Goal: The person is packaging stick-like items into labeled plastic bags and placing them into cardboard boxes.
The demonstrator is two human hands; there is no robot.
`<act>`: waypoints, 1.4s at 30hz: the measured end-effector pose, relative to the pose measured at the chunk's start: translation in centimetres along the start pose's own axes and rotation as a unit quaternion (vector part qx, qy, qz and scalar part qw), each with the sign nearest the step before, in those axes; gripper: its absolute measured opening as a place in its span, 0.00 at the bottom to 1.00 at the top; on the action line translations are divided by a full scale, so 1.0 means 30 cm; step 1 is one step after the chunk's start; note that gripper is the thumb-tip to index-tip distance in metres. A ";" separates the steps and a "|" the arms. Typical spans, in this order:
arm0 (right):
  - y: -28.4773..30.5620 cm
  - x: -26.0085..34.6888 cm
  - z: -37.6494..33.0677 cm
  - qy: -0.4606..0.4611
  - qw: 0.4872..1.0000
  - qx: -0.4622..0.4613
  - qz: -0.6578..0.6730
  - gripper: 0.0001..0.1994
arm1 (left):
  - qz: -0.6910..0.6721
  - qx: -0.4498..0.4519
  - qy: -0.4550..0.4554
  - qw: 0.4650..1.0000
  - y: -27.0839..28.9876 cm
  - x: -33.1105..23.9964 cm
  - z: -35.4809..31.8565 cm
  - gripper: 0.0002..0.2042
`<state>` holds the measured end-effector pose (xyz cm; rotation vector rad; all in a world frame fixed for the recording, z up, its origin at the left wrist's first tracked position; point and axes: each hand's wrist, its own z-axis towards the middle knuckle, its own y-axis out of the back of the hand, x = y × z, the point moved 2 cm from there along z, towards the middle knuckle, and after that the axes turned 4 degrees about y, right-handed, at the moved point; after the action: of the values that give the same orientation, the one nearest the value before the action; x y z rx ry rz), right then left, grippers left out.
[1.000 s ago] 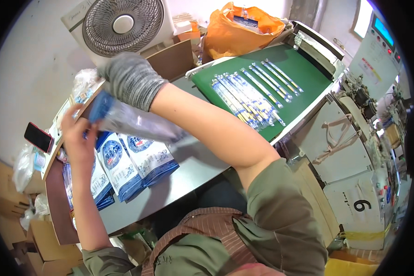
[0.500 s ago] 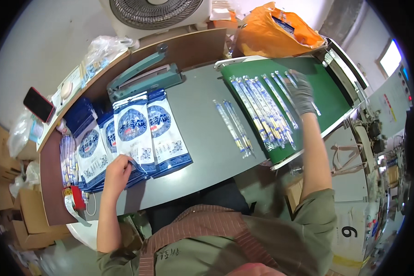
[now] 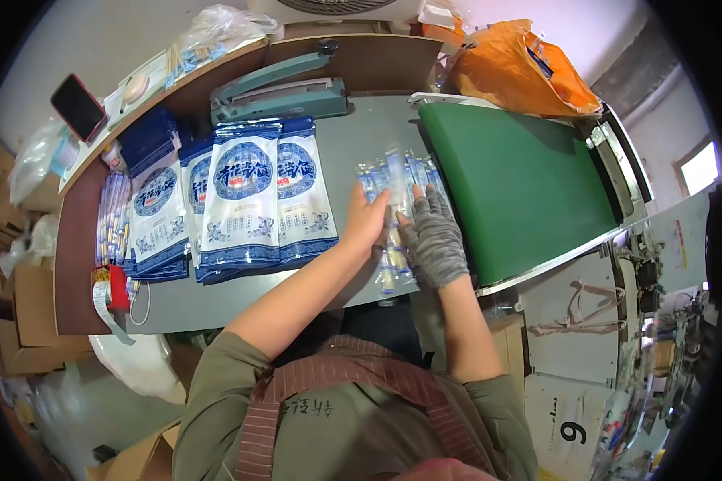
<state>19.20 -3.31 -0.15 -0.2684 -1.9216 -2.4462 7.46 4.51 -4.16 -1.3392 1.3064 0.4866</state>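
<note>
A bundle of chopsticks (image 3: 394, 172), wrapped in clear sleeves with blue-and-white print, lies over the grey tabletop between my hands. My bare left hand (image 3: 367, 215) closes round its left side, thumb across the front. On the other side, my right hand (image 3: 436, 239) in a grey fingerless glove presses against the bundle, fingers curved round it. The sleeves point away from me, their near ends showing below my fingers. To the left of my left hand lie several blue-and-white printed bags (image 3: 241, 200), flat and overlapping.
A green conveyor belt (image 3: 521, 192) adjoins the table on the right. Behind the bags stands a teal bag sealer (image 3: 281, 100). More wrapped chopsticks (image 3: 113, 212) sit at the table's left end. A phone (image 3: 79, 107) leans on the shelf; an orange plastic bag (image 3: 521, 68) is at the back right.
My right hand has swept the chopsticks leftward off the green belt onto the grey table. My left hand has left the printed bags and moved right to the bundle.
</note>
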 end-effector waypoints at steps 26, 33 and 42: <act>-0.139 0.082 0.552 0.057 0.967 0.239 -0.070 0.19 | 0.548 0.006 -0.199 0.812 0.082 0.027 -0.137 0.30; -0.167 0.137 0.605 0.045 0.959 0.273 -0.070 0.18 | 0.609 0.018 -0.262 0.748 0.074 0.064 -0.155 0.30; -0.177 0.041 0.778 0.016 0.989 0.041 0.144 0.16 | 0.543 -0.021 -0.278 0.792 0.069 0.032 -0.080 0.29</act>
<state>20.20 20.62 0.24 -0.4652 -1.8184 -2.1698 4.99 2.58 -5.21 -0.2547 1.4347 1.5682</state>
